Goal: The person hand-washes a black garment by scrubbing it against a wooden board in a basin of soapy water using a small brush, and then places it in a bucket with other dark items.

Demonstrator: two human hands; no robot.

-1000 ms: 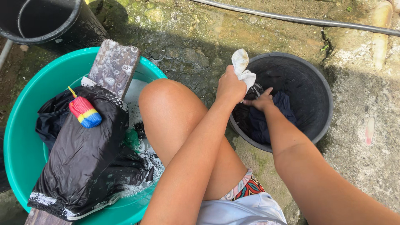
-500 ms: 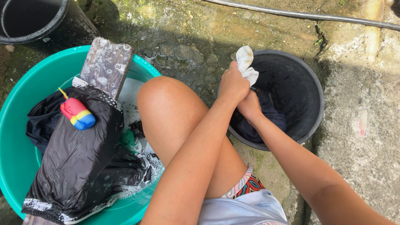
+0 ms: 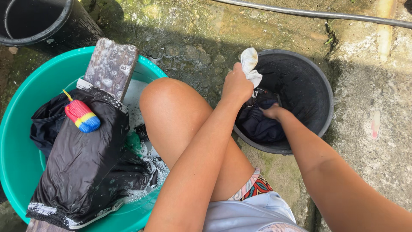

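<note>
My left hand [image 3: 236, 84] is closed around a white cloth [image 3: 250, 63], held up at the near-left rim of a black basin [image 3: 319, 88]. My right hand [image 3: 272, 112] reaches down inside that basin and grips a dark blue garment [image 3: 257, 122] lying in it; its fingers are partly buried in the fabric. My bare knee [image 3: 165, 101] rises between the two tubs.
A teal tub [image 3: 19, 141] at left holds soapy water, a wooden washboard [image 3: 112, 65], a black garment [image 3: 86, 163] draped over it and a striped scrub brush [image 3: 81, 116]. A black bucket [image 3: 38, 21] stands at top left. A hose [image 3: 322, 14] crosses the wet concrete.
My right hand has dropped from the white cloth down into the basin and onto the dark garment. My left hand keeps the white cloth raised.
</note>
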